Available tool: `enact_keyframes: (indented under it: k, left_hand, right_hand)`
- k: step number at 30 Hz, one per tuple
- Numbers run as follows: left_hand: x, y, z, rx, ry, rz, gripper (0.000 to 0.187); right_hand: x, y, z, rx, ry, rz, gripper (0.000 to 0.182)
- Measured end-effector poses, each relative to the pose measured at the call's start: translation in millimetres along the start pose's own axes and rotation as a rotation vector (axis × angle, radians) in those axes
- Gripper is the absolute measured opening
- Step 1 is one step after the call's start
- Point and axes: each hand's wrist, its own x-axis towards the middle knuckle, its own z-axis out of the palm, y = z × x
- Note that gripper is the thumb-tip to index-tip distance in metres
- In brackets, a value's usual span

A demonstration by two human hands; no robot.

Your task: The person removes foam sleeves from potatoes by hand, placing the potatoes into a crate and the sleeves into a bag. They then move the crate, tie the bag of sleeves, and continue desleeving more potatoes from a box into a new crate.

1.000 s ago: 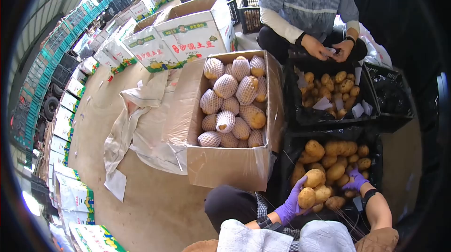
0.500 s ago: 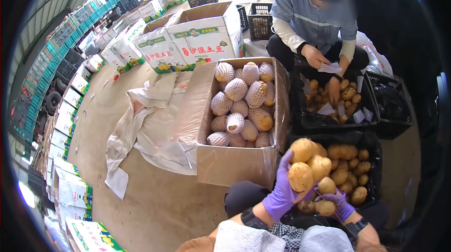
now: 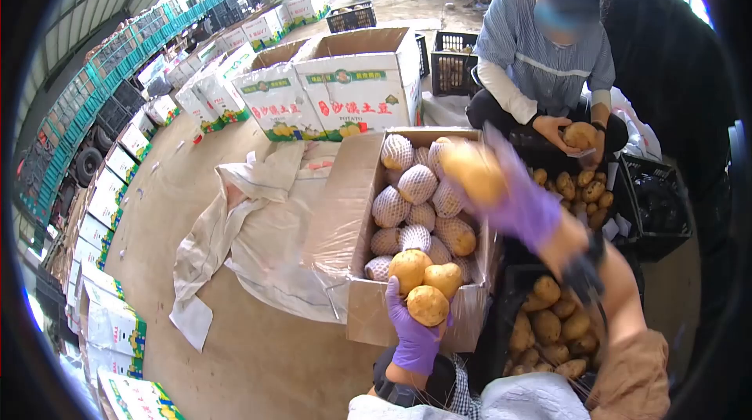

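My left hand, in a purple glove, cups three bare potatoes at the near edge of a cardboard box. Inside that box sit several potatoes in white foam nets. My right hand, also gloved in purple and smeared by motion, grips a large bare potato above the box's right side. Below my right arm, more bare potatoes lie in a black-lined crate, partly hidden by the arm.
Opposite me a person holds a potato over another crate of potatoes. A black crate stands at the right. Printed potato cartons stand behind the box. White sacking lies on the floor at its left.
Both hands have left the near crate. My left hand moved left to the box's edge with potatoes; my right rose over the box with a large potato. The person opposite now holds a potato.
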Motion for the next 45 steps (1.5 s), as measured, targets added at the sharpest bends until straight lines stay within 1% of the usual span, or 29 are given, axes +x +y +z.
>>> enact_keyframes:
  k: [1, 2, 3, 4, 5, 7, 8, 10, 12, 13, 14, 16, 18, 19, 21, 24, 27, 28, 31, 32, 35, 36, 37, 38, 39, 41, 43, 44, 45]
  left_hand:
    - [0, 1, 1, -0.021, 0.016, 0.007, 0.059]
    - [2, 2, -3, 0.003, -0.016, -0.013, 0.057]
    - [5, 2, -7, 0.01, -0.014, -0.03, 0.056]
    - [8, 0, -11, 0.013, -0.009, -0.049, 0.055]
    - [8, -1, -15, 0.012, 0.001, -0.068, 0.054]
    - [5, -3, -13, 0.031, -0.019, -0.073, 0.053]
    - [3, -5, -12, 0.043, -0.027, -0.081, 0.052]
    - [0, -9, -13, 0.083, -0.068, -0.102, 0.061]
    - [-12, -9, 1, 0.074, -0.086, -0.127, 0.063]
    - [-13, -8, 1, 0.112, -0.094, -0.199, 0.062]
    - [-14, -6, -1, 0.151, -0.102, -0.273, 0.062]
    - [-17, -10, -4, 0.196, -0.077, -0.461, 0.058]
    - [-19, -23, -8, 0.302, -0.086, -0.602, 0.058]
    - [-19, -29, -10, 0.362, -0.091, -0.677, 0.058]
    - [-26, -43, -5, 0.401, -0.125, -0.524, 0.058]
    - [-33, -48, -6, 0.375, -0.103, -0.465, 0.054]
    - [-32, -51, -12, 0.304, -0.038, -0.596, 0.053]
    - [-33, -54, -14, 0.363, -0.081, -0.515, 0.056]
    - [-32, -52, -11, 0.451, -0.025, -0.503, 0.058]
    - [-31, -51, -11, 0.441, -0.044, -0.496, 0.058]
    - [-34, -51, -12, 0.39, -0.088, -0.502, 0.057]
    - [-38, -50, -9, 0.358, -0.09, -0.525, 0.057]
    - [-39, -48, -6, 0.325, -0.096, -0.545, 0.056]
    - [-38, -41, -4, 0.297, -0.015, -0.714, 0.057]
    - [-39, -42, -3, 0.315, -0.041, -0.655, 0.057]
    - [-39, -41, 0, 0.352, -0.098, -0.53, 0.058]
    - [-35, -39, -11, 0.238, -0.164, -0.513, 0.058]
    - [-35, -34, -11, 0.192, -0.164, -0.496, 0.058]
    - [-34, -30, -9, 0.164, -0.167, -0.451, 0.057]
  right_hand:
    - [51, 12, 3, 0.274, 0.01, 0.044, 0.034]
    - [101, 24, 8, 0.832, -0.045, 0.207, 0.04]
    - [143, 26, 6, 1.712, -0.03, 0.556, 0.046]
    - [168, 21, 6, 1.999, 0.041, 0.675, 0.052]
    - [173, 10, 9, 2.095, 0.077, 0.701, 0.058]
    - [142, -12, 23, 1.76, -0.038, 0.329, 0.05]
    - [101, -2, 39, 1.379, -0.101, 0.22, 0.044]
    - [5, -28, 31, 0.679, -0.367, 0.182, 0.042]
    - [-82, -47, 24, 0.52, -0.455, 0.416, 0.063]
    - [-117, -46, 24, 0.602, -0.538, 0.571, 0.071]
    - [-126, -64, 8, 1.081, -0.487, 1.037, 0.068]
    - [-133, -79, -24, 1.112, -0.475, 1.049, 0.065]
    - [-160, -57, -19, 1.386, -0.341, 1.305, 0.058]
    - [-166, -50, -17, 1.367, -0.346, 1.289, 0.055]
    - [-163, -61, -30, 1.286, -0.382, 1.295, 0.056]
    - [-166, -89, -41, 1.396, -0.211, 1.209, 0.055]
    - [-215, -76, -15, 1.288, 0.081, 1.185, 0.056]
    - [-224, -76, -14, 1.228, 0.102, 1.214, 0.053]
    - [-239, -84, -5, 1.082, 0.201, 1.191, 0.055]
    - [-236, -87, -8, 1.102, 0.184, 1.18, 0.059]
    - [-220, -83, -22, 1.01, -0.182, 0.968, 0.063]
    - [-219, -75, -22, 0.846, -0.245, 0.923, 0.068]
    - [-217, -75, -22, 0.927, -0.168, 1.004, 0.067]
    - [-213, -78, -21, 1.007, -0.09, 1.082, 0.066]
    - [-209, -81, -19, 1.088, -0.01, 1.159, 0.064]
    - [-218, -68, -11, 1.311, 0.311, 1.231, 0.048]
    - [-195, -73, -18, 1.507, 0.478, 1.079, 0.044]
    - [-191, -67, -22, 1.606, 0.497, 1.141, 0.041]
    - [-179, -66, -19, 1.397, 0.424, 0.997, 0.04]
